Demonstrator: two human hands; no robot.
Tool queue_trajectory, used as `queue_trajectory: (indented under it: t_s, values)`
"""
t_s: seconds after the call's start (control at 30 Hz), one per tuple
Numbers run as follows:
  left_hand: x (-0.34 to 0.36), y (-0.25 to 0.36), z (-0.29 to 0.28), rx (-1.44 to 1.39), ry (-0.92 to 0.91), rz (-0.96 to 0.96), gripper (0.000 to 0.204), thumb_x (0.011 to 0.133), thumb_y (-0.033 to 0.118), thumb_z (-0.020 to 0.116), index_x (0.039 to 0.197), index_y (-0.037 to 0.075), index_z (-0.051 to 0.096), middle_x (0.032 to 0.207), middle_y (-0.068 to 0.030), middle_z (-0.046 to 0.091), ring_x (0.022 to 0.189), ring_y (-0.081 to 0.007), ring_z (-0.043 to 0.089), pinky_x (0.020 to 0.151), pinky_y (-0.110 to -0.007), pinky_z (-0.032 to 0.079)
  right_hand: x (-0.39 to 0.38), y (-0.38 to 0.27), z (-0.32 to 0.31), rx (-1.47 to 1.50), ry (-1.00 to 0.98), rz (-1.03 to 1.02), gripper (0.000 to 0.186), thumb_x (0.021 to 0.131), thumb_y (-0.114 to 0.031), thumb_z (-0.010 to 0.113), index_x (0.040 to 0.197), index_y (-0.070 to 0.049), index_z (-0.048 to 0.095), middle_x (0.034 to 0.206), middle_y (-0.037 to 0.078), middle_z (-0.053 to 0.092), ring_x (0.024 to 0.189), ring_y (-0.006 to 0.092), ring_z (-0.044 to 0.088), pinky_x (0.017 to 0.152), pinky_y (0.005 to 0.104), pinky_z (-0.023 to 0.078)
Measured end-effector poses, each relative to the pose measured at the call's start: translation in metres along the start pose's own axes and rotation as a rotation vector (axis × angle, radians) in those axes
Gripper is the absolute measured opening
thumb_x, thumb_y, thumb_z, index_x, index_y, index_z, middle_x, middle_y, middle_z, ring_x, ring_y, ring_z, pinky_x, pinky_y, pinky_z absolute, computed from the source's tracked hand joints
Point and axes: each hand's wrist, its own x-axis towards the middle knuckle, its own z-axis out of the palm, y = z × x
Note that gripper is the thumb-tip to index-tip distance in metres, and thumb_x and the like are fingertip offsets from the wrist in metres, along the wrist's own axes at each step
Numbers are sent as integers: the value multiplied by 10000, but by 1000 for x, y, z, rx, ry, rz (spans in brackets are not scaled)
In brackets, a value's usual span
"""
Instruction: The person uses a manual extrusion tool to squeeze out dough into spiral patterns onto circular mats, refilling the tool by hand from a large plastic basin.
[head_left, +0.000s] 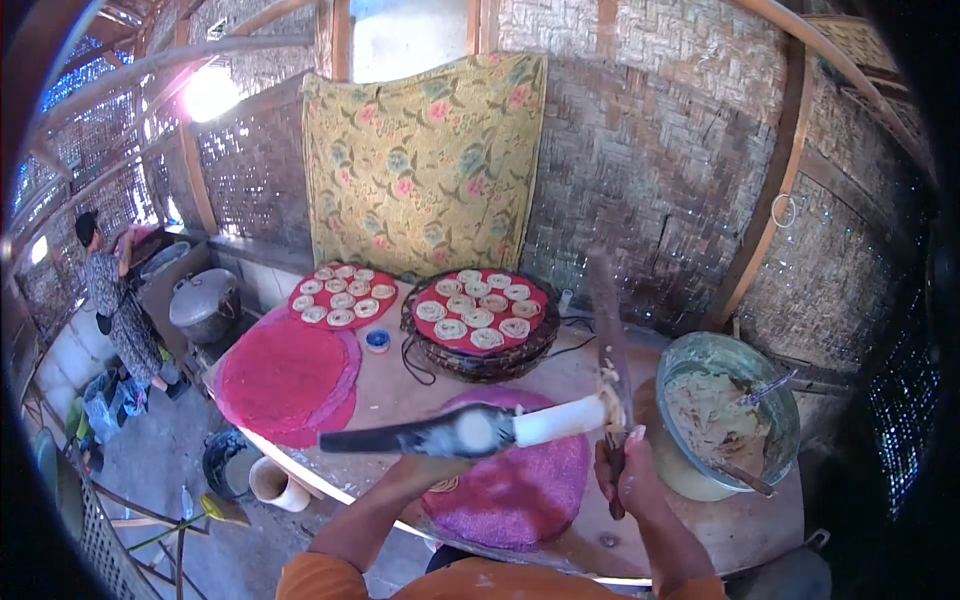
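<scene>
My left hand (432, 468) is closed under a hand press with a dark handle and a white tube (562, 421), held level over the table. Most of its fingers are hidden behind the press. In my right hand (632, 475) is a long, flat brown spatula (607, 330), upright, its middle against the open end of the tube. Pale dough (610, 390) clings where the two meet. Below lies a purple round mat (530, 490), with part of a dough coil (445, 485) showing beside my left wrist.
A large basin of dough (680, 380) stands at right. Behind are a red mat with several dough coils (342, 295) and a dark round stand (480, 360) bearing more. Red mats (285, 375) lie at left. Farther left, a person (115, 290) stands near a metal pot (203, 303).
</scene>
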Motion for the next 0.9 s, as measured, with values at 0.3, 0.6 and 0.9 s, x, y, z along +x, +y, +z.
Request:
queue_trajectory:
  t_s: [0.3,0.6,0.9]
  values:
    - [-20,14,-14,61,-424,-166,273,764,153,660,1010,38,632,886,-140,662,823,-203,628,745,-342,481,11,-37,33,-843,-325,-427,692,902,-443,429,1393,-26,176,1034,293,583,881,473,602,800,492,485]
    - [-36,-51,12,-233,-357,-114,303,740,202,718,967,19,638,840,-123,664,820,-181,624,750,-347,481,47,-13,33,-585,-691,30,775,860,-546,476,1369,-4,256,1220,266,496,953,382,610,810,419,487]
    - [66,-20,-68,-1550,-21,145,677,896,357,532,1410,60,206,1327,-187,418,1204,-266,444,992,-434,371,67,51,-22,719,-975,892,1137,675,-817,443,1377,57,249,1108,254,549,984,329,574,840,440,447]
